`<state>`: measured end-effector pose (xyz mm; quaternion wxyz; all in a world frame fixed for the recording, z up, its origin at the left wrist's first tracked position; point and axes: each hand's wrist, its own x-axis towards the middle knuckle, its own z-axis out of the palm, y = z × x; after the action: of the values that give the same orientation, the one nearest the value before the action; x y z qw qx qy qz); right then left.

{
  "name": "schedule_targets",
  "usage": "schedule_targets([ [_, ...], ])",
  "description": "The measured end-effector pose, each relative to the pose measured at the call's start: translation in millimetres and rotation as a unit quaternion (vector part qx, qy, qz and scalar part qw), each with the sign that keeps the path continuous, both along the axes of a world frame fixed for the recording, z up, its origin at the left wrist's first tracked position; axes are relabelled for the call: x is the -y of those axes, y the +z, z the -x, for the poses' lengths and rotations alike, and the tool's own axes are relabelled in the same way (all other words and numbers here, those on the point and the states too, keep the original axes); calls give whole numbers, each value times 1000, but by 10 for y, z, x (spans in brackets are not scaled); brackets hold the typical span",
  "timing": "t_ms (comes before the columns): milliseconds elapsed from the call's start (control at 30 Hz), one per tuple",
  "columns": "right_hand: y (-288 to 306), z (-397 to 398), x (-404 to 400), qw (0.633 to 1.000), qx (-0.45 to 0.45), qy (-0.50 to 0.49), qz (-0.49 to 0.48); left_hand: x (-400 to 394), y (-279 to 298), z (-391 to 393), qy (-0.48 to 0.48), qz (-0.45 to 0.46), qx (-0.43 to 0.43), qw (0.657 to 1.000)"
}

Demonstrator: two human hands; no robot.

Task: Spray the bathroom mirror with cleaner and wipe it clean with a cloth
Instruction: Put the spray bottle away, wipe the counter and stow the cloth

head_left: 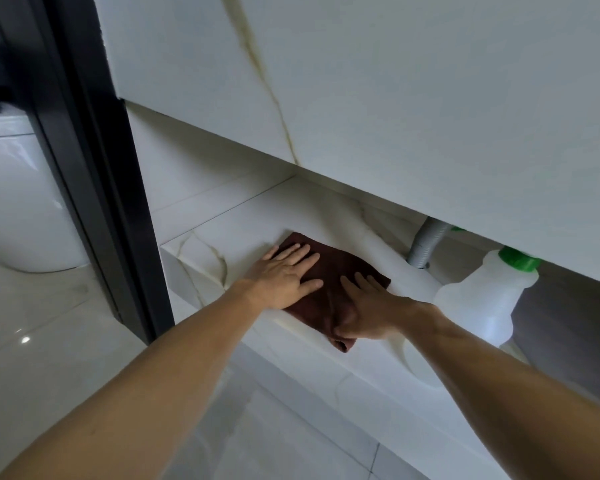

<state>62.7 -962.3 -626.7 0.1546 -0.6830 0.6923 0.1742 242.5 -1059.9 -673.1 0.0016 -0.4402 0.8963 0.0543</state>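
Hands (283, 277) (368, 311) pressed flat, fingers spread, on cloth (329, 292) at frame centre; likely next: gripping it, fetching bottle (482, 303).

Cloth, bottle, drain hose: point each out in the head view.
cloth (336, 271), head view, on its bare brown middle between the hands
bottle (478, 303), head view, on its white body
drain hose (425, 244), head view, on the grey ribbed tube below the cabinet

Cloth lying on ledge under cabinet

Both hands are lying on the cloth (329, 271); the bottle (482, 299) is standing to its right on the ledge (201, 247).
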Motion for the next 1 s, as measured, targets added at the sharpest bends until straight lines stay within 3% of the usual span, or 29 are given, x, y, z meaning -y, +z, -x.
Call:
schedule_targets([
  [300, 90, -30, 63, 1000, -6, -9, -28, 2, 40, -65, -5, -16, 10, 1000],
  [500, -185, -183, -4, 981, 82, -83, 152, -165, 23, -29, 44, 6, -43, 998],
  [667, -355, -231, -49, 982, 58, -90, 156, -177, -9, -70, 48, -2, -20, 999],
  [1000, -260, -268, -73, 978, 85, -108, 156, -270, 50, -10, 84, -13, -55, 995],
])
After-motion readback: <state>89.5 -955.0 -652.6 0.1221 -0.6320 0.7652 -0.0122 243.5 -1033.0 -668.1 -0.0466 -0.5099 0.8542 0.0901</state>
